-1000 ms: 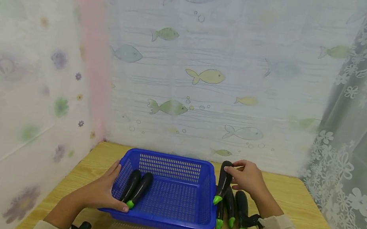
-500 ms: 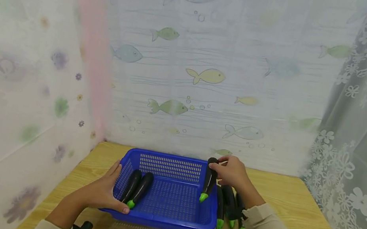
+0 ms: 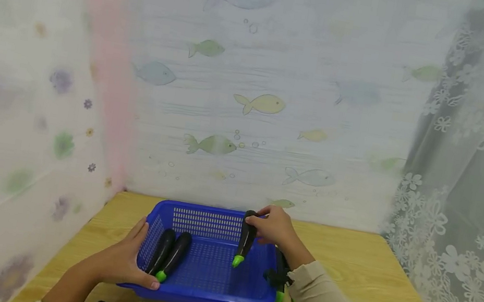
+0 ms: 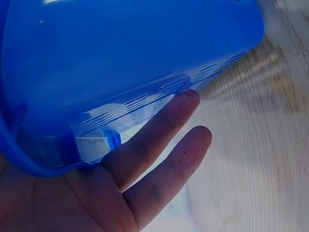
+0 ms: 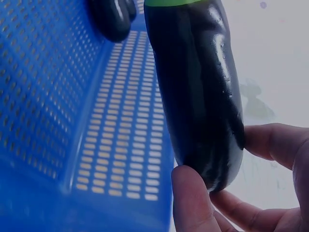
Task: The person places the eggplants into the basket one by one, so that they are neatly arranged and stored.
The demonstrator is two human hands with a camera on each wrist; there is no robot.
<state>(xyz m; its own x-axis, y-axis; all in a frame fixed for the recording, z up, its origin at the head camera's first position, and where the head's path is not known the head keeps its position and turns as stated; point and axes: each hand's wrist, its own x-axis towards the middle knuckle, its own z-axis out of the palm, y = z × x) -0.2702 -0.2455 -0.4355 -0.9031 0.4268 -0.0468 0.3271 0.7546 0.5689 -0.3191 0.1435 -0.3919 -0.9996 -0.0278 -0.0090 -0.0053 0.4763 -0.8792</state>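
Note:
In the head view my right hand (image 3: 277, 228) pinches a dark eggplant (image 3: 247, 236) near its rounded end, its green tip pointing down inside the blue basket (image 3: 218, 298). The right wrist view shows thumb and fingertips against this glossy eggplant (image 5: 198, 92). Two more eggplants, one (image 3: 161, 252) beside the other (image 3: 175, 256), lie along the basket's left side. My left hand (image 3: 122, 259) rests at the basket's left front corner, its thumb across the front rim. Two straight fingers (image 4: 166, 166) show beside the slotted wall in the left wrist view, one touching it.
Outside the basket's right side, more eggplants (image 3: 278, 300) lie on the wooden table (image 3: 346, 273), partly hidden by my right wrist and its black strap. A fish-patterned sheet (image 3: 243, 172) hangs behind the table, with a lace curtain (image 3: 445, 246) at the right.
My right hand has carried the eggplant left, from above the pile on the right, over the rim, to inside the basket. My left hand keeps its place on the basket; the head view has shifted slightly.

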